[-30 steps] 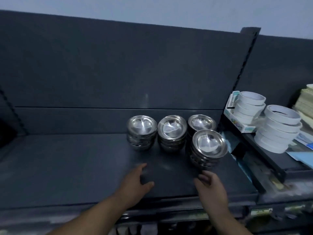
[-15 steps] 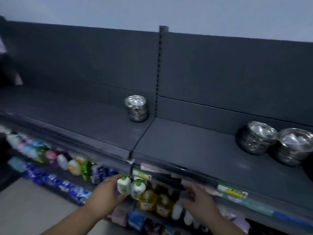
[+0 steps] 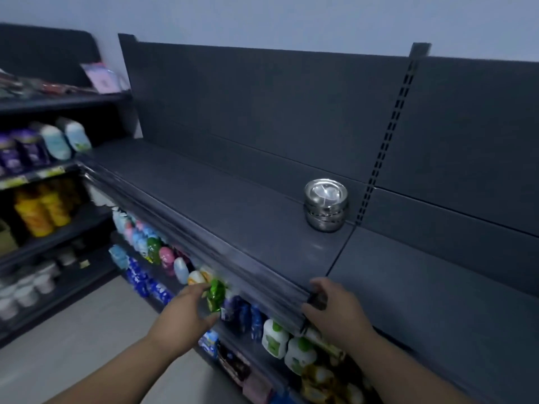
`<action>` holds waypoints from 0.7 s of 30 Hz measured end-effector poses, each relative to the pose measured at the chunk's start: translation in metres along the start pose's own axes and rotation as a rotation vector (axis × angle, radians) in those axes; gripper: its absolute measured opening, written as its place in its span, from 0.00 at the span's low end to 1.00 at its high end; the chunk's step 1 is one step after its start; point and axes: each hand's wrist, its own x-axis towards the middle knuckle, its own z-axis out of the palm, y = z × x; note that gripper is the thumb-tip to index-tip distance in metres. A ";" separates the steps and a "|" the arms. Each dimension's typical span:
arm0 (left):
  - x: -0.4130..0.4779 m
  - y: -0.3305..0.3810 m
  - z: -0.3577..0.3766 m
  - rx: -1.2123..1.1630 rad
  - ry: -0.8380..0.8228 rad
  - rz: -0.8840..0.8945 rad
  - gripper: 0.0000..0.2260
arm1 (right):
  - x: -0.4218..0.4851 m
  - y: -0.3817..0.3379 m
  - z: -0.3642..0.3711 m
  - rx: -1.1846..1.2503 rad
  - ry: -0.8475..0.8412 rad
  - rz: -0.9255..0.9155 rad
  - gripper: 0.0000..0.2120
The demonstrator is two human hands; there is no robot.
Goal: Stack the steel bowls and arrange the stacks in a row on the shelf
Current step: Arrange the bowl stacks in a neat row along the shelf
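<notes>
One stack of bowls (image 3: 326, 205) sits alone at the back of the shelf (image 3: 233, 205). Both hands are empty: left hand (image 3: 186, 312) loose, right hand (image 3: 335, 309) resting on the shelf's front edge. Next, someone likely reaches for that stack.

No text can be read here. The bottles (image 3: 274, 336) and packets (image 3: 145, 282) on the lower shelves carry printed labels, but the print is too blurred and small to make out. The price strips (image 3: 32, 177) on the left rack show yellow and white tags, also not readable. The pink packet (image 3: 102, 78) on the top left shelf shows no legible words.
</notes>
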 end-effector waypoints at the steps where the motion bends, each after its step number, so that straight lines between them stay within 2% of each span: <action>1: 0.015 0.007 -0.002 -0.008 0.010 0.010 0.29 | 0.014 0.001 -0.006 0.000 0.016 -0.004 0.25; 7: 0.106 0.055 -0.007 0.013 0.013 0.078 0.30 | 0.086 0.021 -0.039 -0.072 0.051 0.021 0.26; 14: 0.190 0.094 0.011 -0.028 -0.093 0.162 0.30 | 0.143 0.040 -0.061 -0.106 0.102 0.133 0.29; 21: 0.273 0.122 0.036 -0.024 -0.197 0.328 0.30 | 0.181 0.038 -0.059 -0.046 0.212 0.284 0.38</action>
